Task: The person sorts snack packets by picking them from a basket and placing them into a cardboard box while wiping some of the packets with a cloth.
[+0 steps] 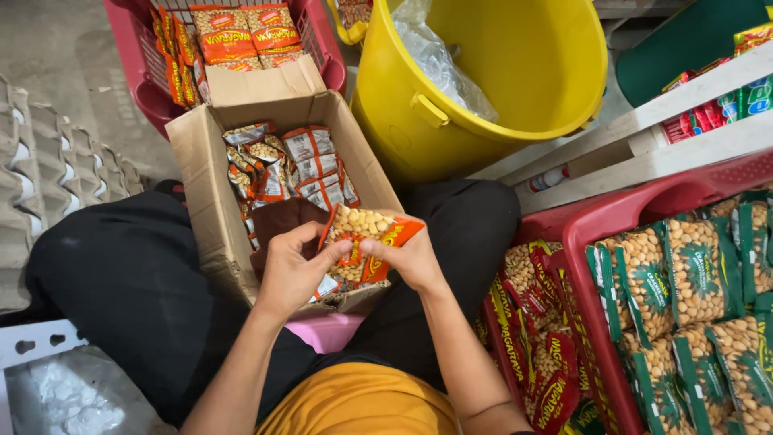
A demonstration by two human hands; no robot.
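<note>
I see left hand (291, 270) pinching the near-left edge of the orange peanut packet (362, 242) | right hand (409, 256) pinching its right side | packet sits between both grips, over the near end of the cardboard box (193, 153) | yellow bucket (483, 89) far right.

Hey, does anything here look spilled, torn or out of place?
Nothing stands out. Both hands, left hand and right hand, hold an intact orange peanut packet over the cardboard box. The packets in the box lie jumbled, but none looks torn or spilled.
</note>
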